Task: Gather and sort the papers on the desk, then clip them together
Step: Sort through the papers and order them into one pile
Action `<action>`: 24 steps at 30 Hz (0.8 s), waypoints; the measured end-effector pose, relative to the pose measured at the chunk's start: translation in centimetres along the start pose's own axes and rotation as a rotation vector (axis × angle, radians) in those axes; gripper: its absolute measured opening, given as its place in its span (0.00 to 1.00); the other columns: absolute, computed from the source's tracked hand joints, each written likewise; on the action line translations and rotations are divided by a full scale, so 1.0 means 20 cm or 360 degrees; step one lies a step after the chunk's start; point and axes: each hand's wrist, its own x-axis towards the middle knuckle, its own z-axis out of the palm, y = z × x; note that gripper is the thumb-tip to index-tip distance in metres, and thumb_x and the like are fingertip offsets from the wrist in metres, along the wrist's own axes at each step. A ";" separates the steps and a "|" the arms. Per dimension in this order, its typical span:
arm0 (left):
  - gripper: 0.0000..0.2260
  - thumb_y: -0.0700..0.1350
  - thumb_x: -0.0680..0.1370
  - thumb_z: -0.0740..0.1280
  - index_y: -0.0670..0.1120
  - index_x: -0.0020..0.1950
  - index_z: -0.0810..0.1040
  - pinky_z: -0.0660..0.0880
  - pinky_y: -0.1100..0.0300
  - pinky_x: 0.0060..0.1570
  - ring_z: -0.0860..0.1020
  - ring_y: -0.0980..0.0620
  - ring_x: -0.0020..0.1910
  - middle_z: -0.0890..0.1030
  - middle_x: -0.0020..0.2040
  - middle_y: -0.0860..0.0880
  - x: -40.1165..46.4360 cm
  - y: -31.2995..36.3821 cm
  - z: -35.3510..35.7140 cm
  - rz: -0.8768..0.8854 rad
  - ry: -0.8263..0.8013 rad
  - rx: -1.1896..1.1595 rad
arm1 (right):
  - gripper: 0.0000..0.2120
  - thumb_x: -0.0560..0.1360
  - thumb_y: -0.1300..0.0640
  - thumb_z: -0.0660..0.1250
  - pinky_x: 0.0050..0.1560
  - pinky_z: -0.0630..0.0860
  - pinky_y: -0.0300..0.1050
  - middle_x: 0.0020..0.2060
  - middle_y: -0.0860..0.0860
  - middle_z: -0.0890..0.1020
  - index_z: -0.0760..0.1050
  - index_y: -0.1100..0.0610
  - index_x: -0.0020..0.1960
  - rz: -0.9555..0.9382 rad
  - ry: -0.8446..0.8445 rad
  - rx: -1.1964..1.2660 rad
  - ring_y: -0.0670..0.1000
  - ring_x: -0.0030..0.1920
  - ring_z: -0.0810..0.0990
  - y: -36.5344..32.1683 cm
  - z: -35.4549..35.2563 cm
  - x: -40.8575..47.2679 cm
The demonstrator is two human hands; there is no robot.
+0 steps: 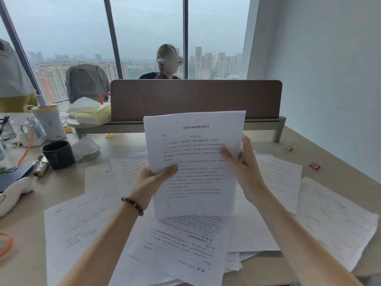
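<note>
Both hands are holding a small stack of printed sheets (193, 159) upright above the desk (329, 153), its lower edge nearly touching the loose papers (185, 236) lying spread beneath. The left hand (153, 179) is pinching the stack's left edge, thumb in front; the right hand (242, 164) is gripping the right edge, thumb pressing on the front. Two binder clips, green (289, 147) and red (314, 165), are lying far right

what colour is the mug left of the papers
Dark, near black mug, seen in the head view.
</note>
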 end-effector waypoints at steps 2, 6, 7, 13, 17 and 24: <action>0.26 0.59 0.61 0.80 0.48 0.55 0.85 0.79 0.41 0.57 0.84 0.44 0.55 0.86 0.55 0.45 -0.01 -0.01 0.00 -0.0012 -0.0001 -0.0021 | 0.14 0.81 0.58 0.66 0.57 0.82 0.53 0.57 0.46 0.84 0.70 0.55 0.66 0.0152 -0.0011 0.0005 0.51 0.58 0.84 0.06 -0.01 -0.02; 0.27 0.60 0.58 0.81 0.50 0.53 0.86 0.81 0.45 0.54 0.84 0.44 0.54 0.86 0.55 0.45 0.01 -0.01 0.02 0.0008 -0.0010 -0.0089 | 0.11 0.81 0.60 0.65 0.55 0.82 0.47 0.57 0.44 0.83 0.68 0.58 0.62 0.0160 -0.0014 0.0013 0.46 0.58 0.83 0.11 0.01 -0.04; 0.26 0.59 0.59 0.81 0.51 0.53 0.85 0.81 0.46 0.53 0.84 0.44 0.55 0.86 0.55 0.46 0.01 -0.01 0.02 0.0010 -0.0010 -0.0097 | 0.10 0.81 0.61 0.64 0.53 0.82 0.45 0.56 0.45 0.83 0.66 0.58 0.60 0.0135 0.0000 0.0003 0.44 0.57 0.83 0.12 0.02 -0.05; 0.21 0.55 0.69 0.76 0.46 0.59 0.82 0.80 0.44 0.54 0.84 0.45 0.55 0.86 0.56 0.46 0.03 -0.03 0.02 -0.0059 -0.0054 -0.0027 | 0.10 0.80 0.66 0.58 0.52 0.80 0.48 0.55 0.46 0.79 0.63 0.56 0.59 0.0215 -0.0004 -0.0422 0.47 0.55 0.80 0.19 0.03 -0.05; 0.06 0.45 0.79 0.66 0.51 0.52 0.83 0.81 0.51 0.51 0.85 0.51 0.50 0.87 0.48 0.54 0.10 -0.01 0.02 -0.0116 -0.0019 0.0247 | 0.10 0.81 0.61 0.58 0.49 0.78 0.44 0.55 0.45 0.81 0.69 0.53 0.61 0.0264 -0.0081 -0.0614 0.46 0.54 0.80 0.16 0.00 -0.03; 0.06 0.41 0.80 0.66 0.44 0.54 0.82 0.81 0.50 0.45 0.84 0.43 0.48 0.86 0.50 0.45 0.16 -0.13 -0.02 -0.0513 0.0098 0.0276 | 0.30 0.81 0.35 0.47 0.73 0.56 0.71 0.77 0.59 0.62 0.61 0.48 0.77 0.0813 0.0072 -0.1956 0.64 0.75 0.62 0.28 -0.28 -0.01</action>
